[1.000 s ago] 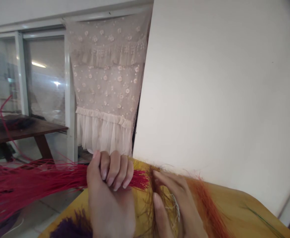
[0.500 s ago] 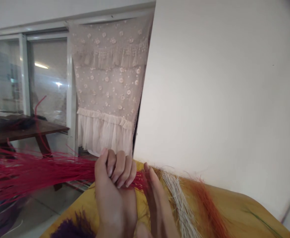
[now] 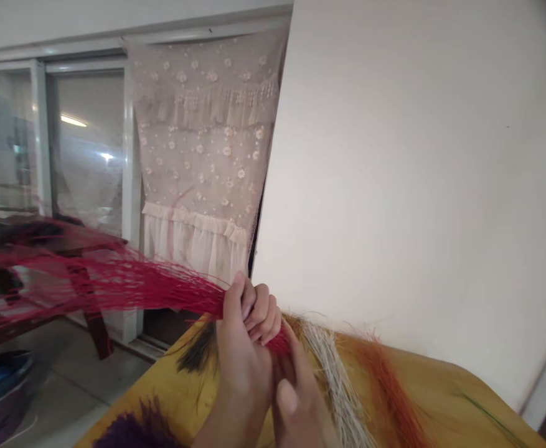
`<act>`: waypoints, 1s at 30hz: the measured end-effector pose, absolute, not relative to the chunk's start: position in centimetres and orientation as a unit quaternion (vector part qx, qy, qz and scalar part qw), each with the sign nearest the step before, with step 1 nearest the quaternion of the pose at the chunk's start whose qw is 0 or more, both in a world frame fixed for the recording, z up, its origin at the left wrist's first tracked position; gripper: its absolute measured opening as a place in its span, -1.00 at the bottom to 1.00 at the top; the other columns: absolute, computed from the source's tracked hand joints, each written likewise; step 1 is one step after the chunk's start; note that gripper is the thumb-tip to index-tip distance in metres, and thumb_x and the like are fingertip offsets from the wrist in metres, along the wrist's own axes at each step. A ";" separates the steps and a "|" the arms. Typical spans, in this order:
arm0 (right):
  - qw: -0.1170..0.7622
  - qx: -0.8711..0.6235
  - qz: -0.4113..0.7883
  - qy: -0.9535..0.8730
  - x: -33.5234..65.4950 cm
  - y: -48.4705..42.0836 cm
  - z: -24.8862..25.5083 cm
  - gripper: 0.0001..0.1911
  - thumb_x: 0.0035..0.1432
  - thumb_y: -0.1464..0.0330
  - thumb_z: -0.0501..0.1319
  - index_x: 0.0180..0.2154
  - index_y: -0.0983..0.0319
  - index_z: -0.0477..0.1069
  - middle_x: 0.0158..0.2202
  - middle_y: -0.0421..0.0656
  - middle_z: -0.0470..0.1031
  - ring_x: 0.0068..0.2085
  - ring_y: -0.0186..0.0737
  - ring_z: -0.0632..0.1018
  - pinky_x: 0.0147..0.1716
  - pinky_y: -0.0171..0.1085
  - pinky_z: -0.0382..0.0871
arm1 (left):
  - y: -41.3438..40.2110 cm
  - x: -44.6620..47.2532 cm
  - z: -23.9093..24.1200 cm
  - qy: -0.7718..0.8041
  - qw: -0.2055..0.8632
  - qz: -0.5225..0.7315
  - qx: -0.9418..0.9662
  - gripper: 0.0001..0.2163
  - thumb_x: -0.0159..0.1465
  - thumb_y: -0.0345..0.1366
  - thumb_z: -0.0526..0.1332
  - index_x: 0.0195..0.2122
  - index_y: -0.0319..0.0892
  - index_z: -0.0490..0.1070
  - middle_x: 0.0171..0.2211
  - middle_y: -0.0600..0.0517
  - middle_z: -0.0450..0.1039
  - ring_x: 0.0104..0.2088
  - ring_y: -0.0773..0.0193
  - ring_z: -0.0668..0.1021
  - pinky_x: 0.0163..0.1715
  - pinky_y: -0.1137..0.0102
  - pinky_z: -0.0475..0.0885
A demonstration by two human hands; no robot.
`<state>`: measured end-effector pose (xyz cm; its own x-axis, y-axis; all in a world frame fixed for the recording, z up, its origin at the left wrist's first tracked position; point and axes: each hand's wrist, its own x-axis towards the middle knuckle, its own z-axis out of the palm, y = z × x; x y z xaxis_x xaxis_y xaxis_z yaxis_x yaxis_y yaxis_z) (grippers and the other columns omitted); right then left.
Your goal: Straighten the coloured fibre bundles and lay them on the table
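My left hand (image 3: 251, 330) is wrapped round a bundle of red fibre strands (image 3: 160, 286), close to the bundle's right end. The long loose ends fan out to the left and are blurred. At the short end, my right hand (image 3: 296, 386) is held up with its fingers stretched out and its palm side against the strand tips. Its fingers are partly hidden behind my left hand. Below both hands is a yellow tabletop (image 3: 450, 379). A pale bundle of strands (image 3: 338, 379) and an orange one (image 3: 396, 395) lie just right of my right hand.
A dark bundle (image 3: 200, 351) and a purple bundle (image 3: 135, 429) lie at the table's left side. A bucket (image 3: 2, 398) with something blue stands on the floor. A brown wooden table (image 3: 98, 311), a lace curtain (image 3: 202, 155) and a white wall (image 3: 408, 174) stand beyond.
My left hand has moved right with the red bundle, up to my right hand. The loose strands have swung upward, and the dark bundle now shows beneath them.
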<state>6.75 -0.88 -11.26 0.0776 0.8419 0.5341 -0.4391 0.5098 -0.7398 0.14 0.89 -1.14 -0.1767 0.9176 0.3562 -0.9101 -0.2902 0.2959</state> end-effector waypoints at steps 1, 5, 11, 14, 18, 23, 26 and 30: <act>0.703 -0.203 0.468 -0.496 6.7 -0.9 -11.1 -0.51 0.13 0.28 0.29 0.12 0.06 0.38 0.17 -0.13 0.45 0.23 -0.08 0.39 0.24 -0.03 0.20 | 0.9 0.3 -1.2 0.005 0.601 0.761 0.245 -0.59 0.33 -0.34 0.08 -0.69 -0.16 0.05 -0.74 0.24 -0.21 -0.72 0.46 -0.18 -0.80 0.53 -0.12; 0.665 -0.184 0.558 -0.461 6.8 -0.9 -10.1 -0.60 0.17 0.19 0.23 0.04 0.09 0.46 0.09 -0.10 0.51 0.17 -0.09 0.46 0.21 -0.03 0.26 | 0.7 0.2 -1.3 -0.013 0.610 0.753 0.248 -0.60 0.34 -0.35 0.10 -0.65 -0.17 0.06 -0.72 0.24 -0.18 -0.71 0.47 -0.12 -0.78 0.55 -0.05; 0.630 -0.201 0.610 -0.438 7.9 -1.1 -9.6 -0.52 0.24 0.03 0.12 -0.08 0.24 0.57 -0.02 0.06 0.58 0.03 0.02 0.58 0.04 0.02 0.44 | 1.5 -1.2 -0.9 -0.049 0.657 0.726 0.195 -0.60 0.37 -0.40 0.05 -0.64 -0.17 0.03 -0.70 0.25 -0.19 -0.75 0.51 -0.06 -0.79 0.58 -0.03; 0.646 -0.179 0.614 -0.417 7.8 -1.7 -9.4 -0.55 0.21 0.05 0.18 -0.07 0.21 0.57 0.02 0.04 0.55 0.07 0.03 0.55 0.11 0.05 0.37 | 2.3 -1.7 -1.0 -0.046 0.639 0.751 0.161 -0.63 0.34 -0.44 0.06 -0.63 -0.17 0.03 -0.71 0.25 -0.16 -0.78 0.54 -0.01 -0.80 0.59 0.00; 0.654 -0.149 0.631 -0.390 7.8 -2.1 -9.2 -0.62 0.20 0.08 0.22 -0.08 0.14 0.58 0.04 -0.01 0.53 0.10 0.01 0.51 0.15 0.06 0.31 | 2.7 -2.1 -1.1 -0.035 0.615 0.775 0.142 -0.65 0.29 -0.48 0.08 -0.62 -0.16 0.02 -0.73 0.25 -0.11 -0.79 0.56 0.04 -0.80 0.60 0.02; 0.635 -0.102 0.635 -0.428 8.4 -1.3 -10.0 -0.64 0.25 0.12 0.19 -0.02 0.11 0.54 0.09 -0.01 0.48 0.12 -0.02 0.49 0.14 0.03 0.32 | 2.5 -2.0 -1.1 -0.035 0.619 0.774 0.129 -0.64 0.30 -0.49 0.07 -0.63 -0.17 0.02 -0.74 0.25 -0.10 -0.80 0.56 0.06 -0.81 0.59 0.03; 0.640 -0.128 0.609 -0.450 8.7 -1.0 -10.2 -0.61 0.22 0.08 0.20 0.00 0.10 0.53 0.11 -0.04 0.46 0.15 0.01 0.46 0.15 0.05 0.31 | 2.3 -1.6 -1.1 -0.037 0.625 0.769 0.128 -0.63 0.34 -0.46 0.03 -0.63 -0.17 0.02 -0.74 0.25 -0.10 -0.80 0.56 0.05 -0.81 0.59 0.00; 0.647 -0.135 0.605 -0.445 8.8 -1.2 -10.0 -0.58 0.13 0.12 0.30 0.01 0.10 0.52 0.14 -0.03 0.43 0.16 0.04 0.44 0.17 0.05 0.30 | 2.1 -1.1 -1.2 -0.025 0.621 0.767 0.157 -0.64 0.29 -0.45 0.12 -0.63 -0.17 0.03 -0.72 0.26 -0.11 -0.78 0.55 0.03 -0.79 0.58 0.00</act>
<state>8.75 -1.20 -9.96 -0.1275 0.9022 0.4121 -0.6629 0.2315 -0.7120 -1.12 2.09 -1.20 -0.1788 0.9454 0.2724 -0.9612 -0.2270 0.1568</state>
